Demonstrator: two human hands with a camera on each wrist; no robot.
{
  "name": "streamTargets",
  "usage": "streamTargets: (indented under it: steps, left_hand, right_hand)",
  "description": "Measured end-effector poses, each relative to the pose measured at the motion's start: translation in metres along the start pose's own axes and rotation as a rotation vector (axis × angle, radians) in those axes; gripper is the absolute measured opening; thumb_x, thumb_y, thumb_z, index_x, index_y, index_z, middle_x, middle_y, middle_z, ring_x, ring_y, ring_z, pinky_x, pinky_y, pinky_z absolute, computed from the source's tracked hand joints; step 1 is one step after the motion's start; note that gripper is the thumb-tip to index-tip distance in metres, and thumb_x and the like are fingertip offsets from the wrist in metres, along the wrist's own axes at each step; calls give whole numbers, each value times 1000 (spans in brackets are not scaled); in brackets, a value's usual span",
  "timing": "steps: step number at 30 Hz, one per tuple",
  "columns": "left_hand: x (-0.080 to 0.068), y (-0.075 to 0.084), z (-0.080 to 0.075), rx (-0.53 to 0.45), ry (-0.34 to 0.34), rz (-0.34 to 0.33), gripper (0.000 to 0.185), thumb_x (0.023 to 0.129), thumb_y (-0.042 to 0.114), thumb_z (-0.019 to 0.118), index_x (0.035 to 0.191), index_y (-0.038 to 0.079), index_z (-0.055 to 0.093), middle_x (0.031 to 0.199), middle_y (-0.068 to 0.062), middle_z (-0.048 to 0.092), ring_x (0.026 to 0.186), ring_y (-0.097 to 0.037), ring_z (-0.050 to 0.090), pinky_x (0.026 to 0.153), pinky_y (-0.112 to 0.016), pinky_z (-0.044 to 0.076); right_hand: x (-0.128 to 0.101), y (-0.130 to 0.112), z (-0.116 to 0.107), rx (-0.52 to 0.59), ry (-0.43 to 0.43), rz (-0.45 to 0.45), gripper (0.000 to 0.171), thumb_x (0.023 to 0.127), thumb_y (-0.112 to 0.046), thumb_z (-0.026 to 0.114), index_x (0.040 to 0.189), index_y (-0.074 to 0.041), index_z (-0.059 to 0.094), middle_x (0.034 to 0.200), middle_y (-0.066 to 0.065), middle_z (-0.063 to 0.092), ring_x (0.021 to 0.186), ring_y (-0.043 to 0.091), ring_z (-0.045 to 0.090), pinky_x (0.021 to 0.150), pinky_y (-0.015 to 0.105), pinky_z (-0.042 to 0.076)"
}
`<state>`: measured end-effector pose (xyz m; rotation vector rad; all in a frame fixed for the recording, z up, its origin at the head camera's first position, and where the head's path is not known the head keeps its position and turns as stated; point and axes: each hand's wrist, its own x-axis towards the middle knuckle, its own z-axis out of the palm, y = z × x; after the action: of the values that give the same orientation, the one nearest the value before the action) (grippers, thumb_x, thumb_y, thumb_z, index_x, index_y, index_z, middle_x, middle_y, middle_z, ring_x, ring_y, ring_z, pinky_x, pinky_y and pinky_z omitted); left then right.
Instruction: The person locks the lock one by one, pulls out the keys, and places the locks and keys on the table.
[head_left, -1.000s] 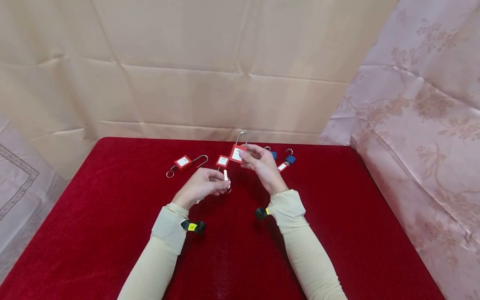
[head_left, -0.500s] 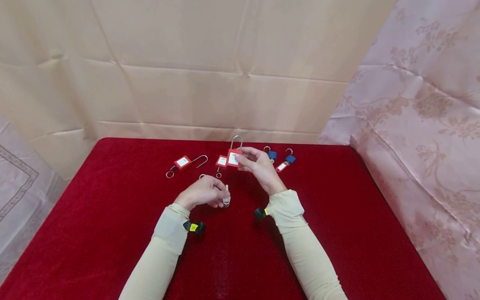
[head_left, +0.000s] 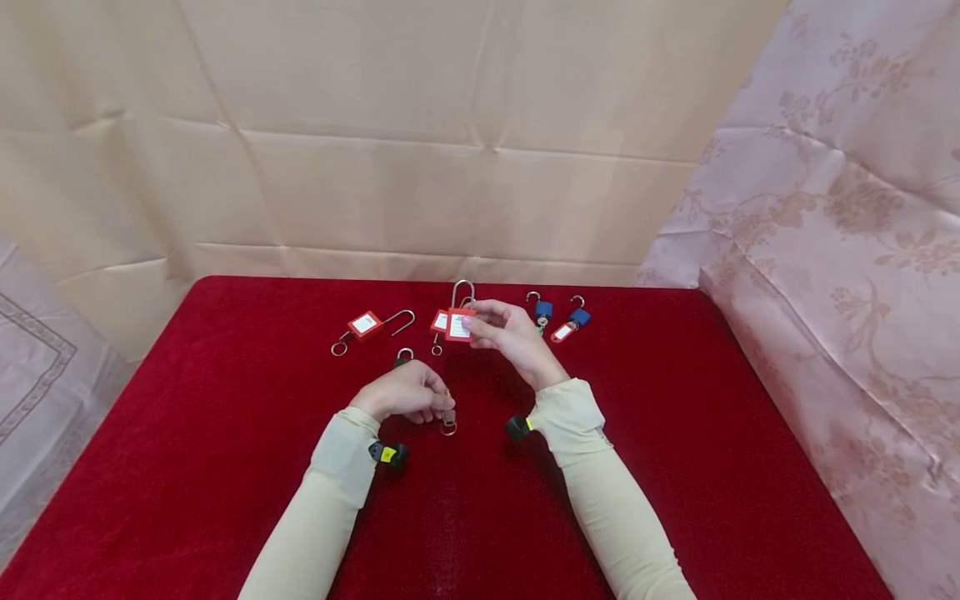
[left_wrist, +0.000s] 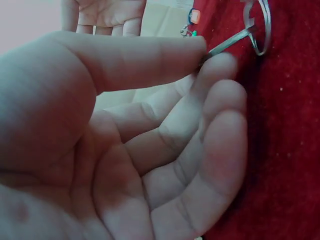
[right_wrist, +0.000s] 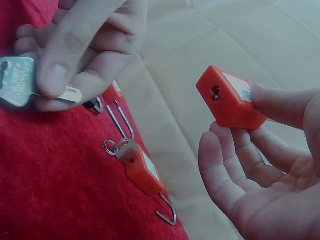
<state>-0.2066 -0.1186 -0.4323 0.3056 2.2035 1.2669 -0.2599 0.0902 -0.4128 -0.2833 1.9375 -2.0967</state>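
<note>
Currently, the left hand pinches a key (its ring toward the near edge of the table), while the right hand grips a red padlock nearer the far edge.

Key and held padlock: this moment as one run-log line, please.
left grip: pinches key | right grip: holds red padlock | key: outside keyhole | blue padlocks: on red cloth

Beige cloth and floral cloth round a red table suggest a draped booth.
</note>
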Motion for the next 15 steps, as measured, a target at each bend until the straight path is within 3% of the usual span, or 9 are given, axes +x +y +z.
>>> streamTargets:
  steps: [3,8,15]
  left_hand:
    - [1,-1,0,18,7,2,11,93,11,71,89,4,78,74,-5,70,65,-15,62,59,-29,54]
    - [3,-1,2,57,74,-19,10,91,12,74,84,5,77,67,-5,65,59,-14,58,55,-28,51]
    - [5,1,3,109,161,-15,7,90,11,74,86,5,74,72,-3,68,63,-16,61,57,-28,50]
  right_hand:
    - [-1,0,1,-12,-2,10,42,97,-2,65,136,8,54,111,14,66,85,17,67,78,31,59]
    - [-2,0,2,-34,-6,19,40,97,-3,66,134,8,56,112,14,67,84,17,67,78,32,59]
    - [-1,3,3,-69,-25,34,38,96,-6,68,131,6,58,110,13,66,85,18,66,78,31,59]
